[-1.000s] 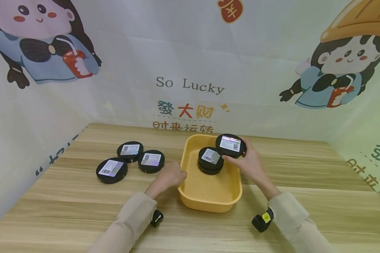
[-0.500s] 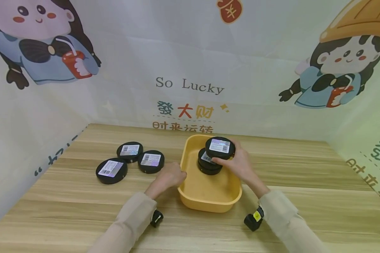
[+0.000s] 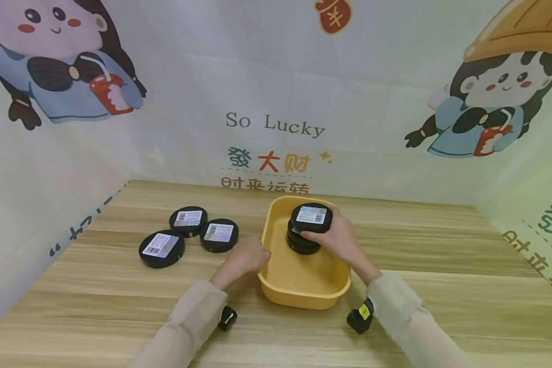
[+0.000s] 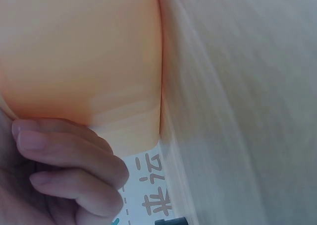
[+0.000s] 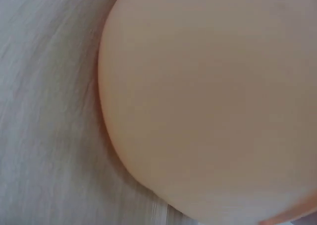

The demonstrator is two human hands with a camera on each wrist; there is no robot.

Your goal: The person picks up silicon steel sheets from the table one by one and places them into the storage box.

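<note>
In the head view my right hand (image 3: 342,239) grips a round black case (image 3: 312,216) with a white barcode label. It holds that case above a stack of similar black cases (image 3: 302,244) inside the yellow plastic bin (image 3: 299,301), covering most of the stack's top. Whether the held case touches the stack, I cannot tell. My left hand (image 3: 247,254) holds the bin's left rim; the left wrist view has its curled fingers (image 4: 74,155) against the wall. The right wrist view is filled mostly by the bin's outer wall (image 5: 208,106).
Left of the bin, three more labelled black cases, a rear one (image 3: 188,221), a right one (image 3: 219,235) and a front one (image 3: 162,249), lie close together on the wooden table (image 3: 441,296). A printed cloth backdrop (image 3: 276,76) stands behind and along both sides.
My right hand has carried the black case leftward and down, from beside the stack to over it. The left hand stays on the bin's rim, and the bin has not moved.
</note>
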